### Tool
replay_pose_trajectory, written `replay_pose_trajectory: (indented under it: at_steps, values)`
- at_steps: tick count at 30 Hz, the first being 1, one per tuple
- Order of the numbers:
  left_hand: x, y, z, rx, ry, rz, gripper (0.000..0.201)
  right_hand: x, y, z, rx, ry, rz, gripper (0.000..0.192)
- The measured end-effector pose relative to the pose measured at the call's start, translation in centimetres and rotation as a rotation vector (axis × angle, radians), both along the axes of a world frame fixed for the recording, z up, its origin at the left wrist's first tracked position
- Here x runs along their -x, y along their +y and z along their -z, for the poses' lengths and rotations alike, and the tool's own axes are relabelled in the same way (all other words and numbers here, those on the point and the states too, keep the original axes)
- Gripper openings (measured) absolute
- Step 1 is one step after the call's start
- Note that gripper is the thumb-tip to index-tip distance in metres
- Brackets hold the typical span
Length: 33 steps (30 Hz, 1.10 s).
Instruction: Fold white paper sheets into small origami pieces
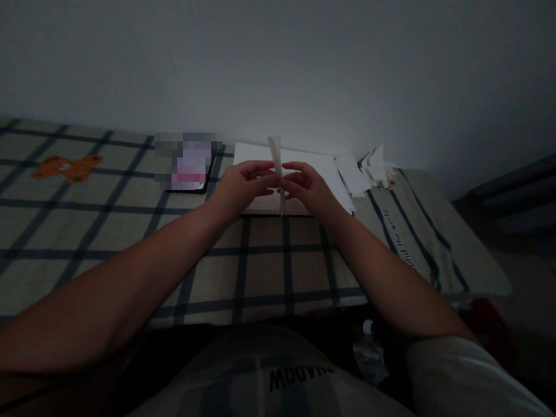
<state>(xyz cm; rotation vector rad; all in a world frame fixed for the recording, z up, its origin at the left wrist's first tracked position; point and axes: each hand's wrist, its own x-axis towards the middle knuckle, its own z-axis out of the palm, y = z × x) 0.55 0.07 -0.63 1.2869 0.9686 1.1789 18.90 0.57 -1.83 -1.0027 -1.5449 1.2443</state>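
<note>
Dim checked bedsheet [130, 231] lies under a white notebook [260, 159]. Above that notebook, I see my left hand [243, 184] and right hand [309, 186] pinching a folded paper strip [275, 152] upright between them.

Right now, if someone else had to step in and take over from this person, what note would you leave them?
Left hand and right hand: both pinch a narrow folded strip of white paper, held upright between the fingertips.
Beneath the hands: a white pad lying on the checked cloth.
To the right of the pad: loose white sheets and a small pile of folded paper pieces.
To the left: a phone.
Done: the strip looks creased lengthwise, and several pieces look finished.
Left: cannot tell; the light is dim.
</note>
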Motion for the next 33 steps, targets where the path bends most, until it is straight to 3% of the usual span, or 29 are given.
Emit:
replay_pose_trajectory:
  at_steps: [14, 22, 33]
  values:
    - [0.1, 0.7, 0.3, 0.061, -0.023, 0.074, 0.018, -0.8, 0.6, 0.5, 0.05, 0.055, -0.026, 0.045]
    - [0.1, 0.9, 0.3, 0.079, 0.048, -0.14, 0.014, -1.0, 0.7, 0.5, 0.05, 0.006, 0.059, 0.03]
    - [1.6, 2.8, 0.2, 0.098, 0.072, -0.324, 0.009, -2.6, 1.7, -0.3, 0.015, -0.186, 0.313, 0.02]
